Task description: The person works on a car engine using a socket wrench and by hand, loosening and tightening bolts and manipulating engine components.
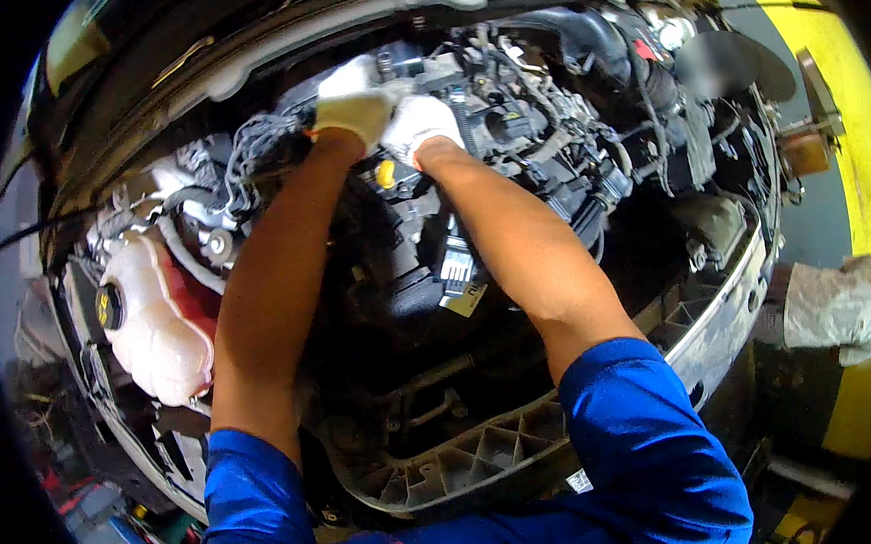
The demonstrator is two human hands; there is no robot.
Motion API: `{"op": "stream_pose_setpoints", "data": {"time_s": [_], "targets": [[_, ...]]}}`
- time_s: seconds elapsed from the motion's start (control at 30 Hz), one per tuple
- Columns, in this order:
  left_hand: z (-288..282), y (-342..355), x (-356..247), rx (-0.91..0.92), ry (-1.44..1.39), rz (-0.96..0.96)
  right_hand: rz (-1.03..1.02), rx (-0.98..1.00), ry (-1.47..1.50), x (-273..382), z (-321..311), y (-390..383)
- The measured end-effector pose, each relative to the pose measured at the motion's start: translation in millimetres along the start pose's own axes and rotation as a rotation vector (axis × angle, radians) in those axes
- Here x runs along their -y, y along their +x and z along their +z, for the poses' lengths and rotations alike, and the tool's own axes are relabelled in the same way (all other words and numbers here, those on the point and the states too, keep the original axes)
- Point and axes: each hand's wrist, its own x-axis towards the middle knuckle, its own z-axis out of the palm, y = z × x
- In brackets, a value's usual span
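Observation:
Both my hands wear white knitted gloves and reach to the far side of an open car engine bay. My left hand (354, 101) is curled by the back of the engine (506, 120), next to a bundle of dark hoses and wiring (257, 148). Just right of it and closer to me, my right hand (422, 125) is also closed, its knuckles toward me. What the fingers hold is hidden. A yellow cap (385, 174) shows below the hands, between my forearms. Nearer still lies a dark connector block with pale stripes (457, 263).
A whitish coolant tank (157, 321) with a black cap stands at the left. The ribbed front crossmember (485, 457) runs close to my body. The raised hood edge (344, 26) spans the far side. At the right hangs a pale cloth (832, 310) beside a yellow floor stripe (858, 151).

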Motion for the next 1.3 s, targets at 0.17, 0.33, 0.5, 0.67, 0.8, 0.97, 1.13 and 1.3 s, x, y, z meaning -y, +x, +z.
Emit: {"op": "stream_pose_setpoints", "data": {"time_s": [0.17, 0.33, 0.5, 0.67, 0.8, 0.97, 1.13, 1.3], "targets": [[13, 4, 12, -0.063, -0.232, -0.007, 0.003, -0.014, -0.083, 3, 5, 3], [7, 6, 32, 0.166, -0.29, -0.006, -0.093, -0.086, 0.026, 9, 6, -1], [0, 3, -1, -0.016, -0.14, -0.119, 0.034, -0.059, -0.029, 3, 6, 3], [-5, 2, 17, 0.287, -0.597, -0.059, -0.179, -0.088, 0.061, -7, 15, 12], [-3, 5, 13, 0.083, -0.162, -0.075, -0.093, -0.109, 0.124, -9, 20, 16], [7, 2, 16, 0.107, -0.374, -0.027, -0.193, -0.019, 0.053, -11, 20, 22], [22, 5, 55, 0.189, -0.507, 0.053, -0.111, -0.159, 0.16, -1, 22, 17], [-2, -6, 8, 0.082, -0.3, -0.065, -0.069, -0.116, 0.087, -11, 16, 11]]}}
